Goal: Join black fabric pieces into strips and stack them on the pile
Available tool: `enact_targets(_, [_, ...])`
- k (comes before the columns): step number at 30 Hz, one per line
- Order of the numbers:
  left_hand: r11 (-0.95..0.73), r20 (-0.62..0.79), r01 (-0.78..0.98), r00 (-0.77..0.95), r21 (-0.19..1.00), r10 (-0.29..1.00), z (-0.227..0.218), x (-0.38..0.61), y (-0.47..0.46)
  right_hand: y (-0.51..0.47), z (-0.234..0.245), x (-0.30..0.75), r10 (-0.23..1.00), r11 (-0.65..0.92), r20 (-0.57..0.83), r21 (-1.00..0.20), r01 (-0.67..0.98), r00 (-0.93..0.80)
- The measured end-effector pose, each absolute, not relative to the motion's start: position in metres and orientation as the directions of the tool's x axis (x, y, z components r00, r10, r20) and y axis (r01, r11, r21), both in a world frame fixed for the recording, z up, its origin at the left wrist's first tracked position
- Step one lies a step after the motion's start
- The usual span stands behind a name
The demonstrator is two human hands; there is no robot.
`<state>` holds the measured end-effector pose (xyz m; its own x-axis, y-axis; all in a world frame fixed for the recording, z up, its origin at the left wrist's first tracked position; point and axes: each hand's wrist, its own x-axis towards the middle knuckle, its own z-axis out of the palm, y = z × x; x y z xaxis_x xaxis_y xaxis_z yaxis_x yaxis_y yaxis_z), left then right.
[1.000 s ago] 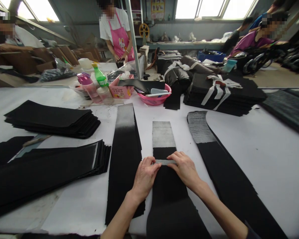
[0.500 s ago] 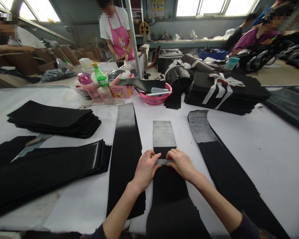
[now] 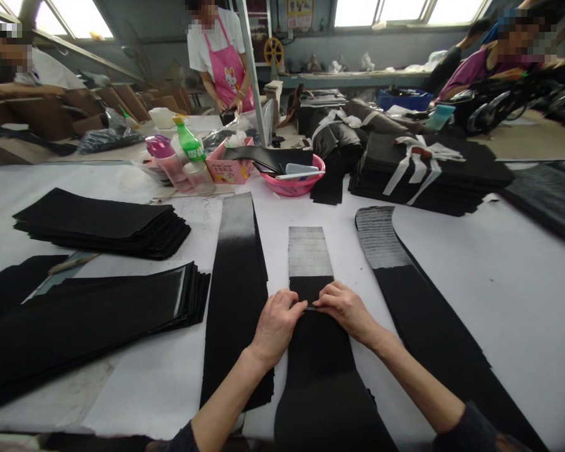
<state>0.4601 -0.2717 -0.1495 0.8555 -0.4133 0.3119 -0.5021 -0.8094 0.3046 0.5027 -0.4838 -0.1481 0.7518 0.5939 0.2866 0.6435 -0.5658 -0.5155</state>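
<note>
One black strip (image 3: 319, 345), crosswise edge pinched in left hand (image 3: 275, 323) and right hand (image 3: 346, 311), its fold seemingly unfinished; just beyond both hands, pale-banded strip ends (image 3: 308, 251), flat, apparently unfolded.

The one camera sat on the worker's head, facing forward and tilted down over the white worktable (image 3: 456, 263), with the left hand (image 3: 277, 323) and right hand (image 3: 347, 309) close below, its wide view reaching the far windows (image 3: 402, 14).
</note>
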Motion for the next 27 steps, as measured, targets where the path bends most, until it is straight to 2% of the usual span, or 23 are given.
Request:
enact_targets(11, [-0.784,0.364,-0.601,0.773,0.159,-0.519,-0.1541,0.4595,-0.2711,-0.4826,-0.1469,0.4959,0.649,-0.618,0.298,-0.330,0.714,0.699])
enact_targets(22, [-0.788,0.294,-0.615,0.759,0.030,-0.581,-0.1521,0.4567,-0.2749,-0.4841,-0.1444,0.4933,0.689,-0.624,0.244,-0.278,0.730,0.682])
enact_targets(27, [-0.797,0.274,-0.604,0.768,0.009,-0.579,-0.1531,0.4546,-0.2749,-0.4901,-0.1453,0.4933,0.683,-0.621,0.245,-0.300,0.724,0.688])
